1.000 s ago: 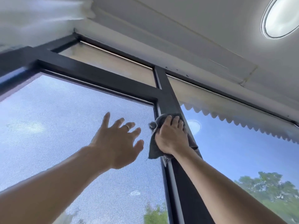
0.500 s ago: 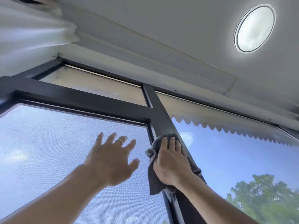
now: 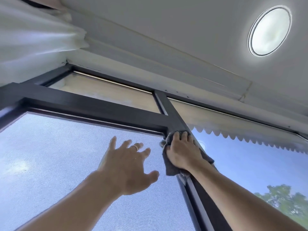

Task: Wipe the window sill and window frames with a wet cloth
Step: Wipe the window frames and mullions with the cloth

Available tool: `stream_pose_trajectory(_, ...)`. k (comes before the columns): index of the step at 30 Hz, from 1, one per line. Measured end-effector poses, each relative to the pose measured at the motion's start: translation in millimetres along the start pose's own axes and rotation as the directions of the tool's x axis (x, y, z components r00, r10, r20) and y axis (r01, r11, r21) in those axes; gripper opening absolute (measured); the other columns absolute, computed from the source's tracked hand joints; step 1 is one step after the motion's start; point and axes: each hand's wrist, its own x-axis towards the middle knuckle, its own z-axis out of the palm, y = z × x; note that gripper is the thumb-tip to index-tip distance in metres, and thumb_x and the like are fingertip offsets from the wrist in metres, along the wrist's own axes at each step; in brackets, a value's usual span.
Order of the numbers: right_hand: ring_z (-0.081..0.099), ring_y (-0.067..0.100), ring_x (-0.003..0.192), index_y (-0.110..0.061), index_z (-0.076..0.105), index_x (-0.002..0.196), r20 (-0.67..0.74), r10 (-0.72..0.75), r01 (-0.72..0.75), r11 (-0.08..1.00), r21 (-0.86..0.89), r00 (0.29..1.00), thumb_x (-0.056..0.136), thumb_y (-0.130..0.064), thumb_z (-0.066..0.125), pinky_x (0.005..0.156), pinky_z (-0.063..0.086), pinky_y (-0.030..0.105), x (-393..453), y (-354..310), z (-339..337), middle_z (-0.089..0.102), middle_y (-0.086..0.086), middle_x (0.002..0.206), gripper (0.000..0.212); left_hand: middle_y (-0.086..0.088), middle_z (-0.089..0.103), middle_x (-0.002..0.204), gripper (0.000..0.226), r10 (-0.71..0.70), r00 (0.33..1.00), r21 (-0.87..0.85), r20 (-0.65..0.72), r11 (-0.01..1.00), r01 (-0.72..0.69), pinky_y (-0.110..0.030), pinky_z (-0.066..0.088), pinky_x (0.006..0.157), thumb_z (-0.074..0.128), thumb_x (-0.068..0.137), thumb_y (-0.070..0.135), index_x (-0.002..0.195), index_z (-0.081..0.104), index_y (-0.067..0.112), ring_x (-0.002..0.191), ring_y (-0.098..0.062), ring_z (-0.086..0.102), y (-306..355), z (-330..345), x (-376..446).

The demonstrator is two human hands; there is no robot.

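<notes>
Up the dark upright the right hand point(image 3: 182, 151) has climbed since a second ago, carrying the grey cloth point(image 3: 169, 165) from lower on the post to just under the joint where the crossbar point(image 3: 93, 105) meets it. Its fingers lie nearly straight and close together, flat on the cloth, pressing it against the window frame post point(image 3: 174, 117) rather than gripping it; loose cloth hangs below the palm and bunches at the thumb side. That flat press looks right for a wipe, since it spreads the damp fabric over the full face of the post.

Just beside it, the left hand point(image 3: 128, 165) has risen too and is spread wide, holding nothing, a ring point(image 3: 135, 147) on one finger. It sits in front of the insect screen point(image 3: 50, 155); I cannot tell whether it touches the mesh, but I would guess it is there for balance on the long reach.

Further out, a scalloped awning edge point(image 3: 233, 136) shows through the right pane, a white curtain point(image 3: 33, 39) is bunched at upper left, and a round ceiling light point(image 3: 269, 30) glows overhead. No sill is in sight.
</notes>
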Motion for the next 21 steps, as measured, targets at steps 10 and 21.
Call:
stream_pose_trajectory(10, 0.019, 0.034, 0.147, -0.009, 0.016, 0.155, -0.051, 0.084, -0.079, 0.992, 0.095, 0.995, 0.095, -0.054, 0.032, 0.117, 0.025, 0.050, 62, -2, -5, 0.017, 0.013, 0.162, 0.077, -0.011, 0.008, 0.163, 0.073, -0.237, 0.971, 0.097, 0.000, 0.967, 0.236, -0.061, -0.007, 0.116, 0.016, 0.092, 0.070, 0.155, 0.009, 0.035, 0.149, -0.040, -0.002, -18, -7, 15)
stream_pose_trajectory(21, 0.024, 0.036, 0.143, -0.013, 0.026, 0.152, -0.098, 0.020, -0.017, 0.999, 0.032, 0.995, 0.089, -0.053, 0.041, 0.117, 0.022, 0.050, 87, -25, -3, 0.026, 0.012, 0.158, 0.076, -0.002, -0.002, 0.164, 0.071, -0.161, 0.987, 0.058, 0.025, 0.985, 0.160, -0.056, -0.007, 0.118, 0.014, 0.093, 0.071, 0.154, -0.003, 0.039, 0.150, -0.031, -0.008, -34, 2, 7)
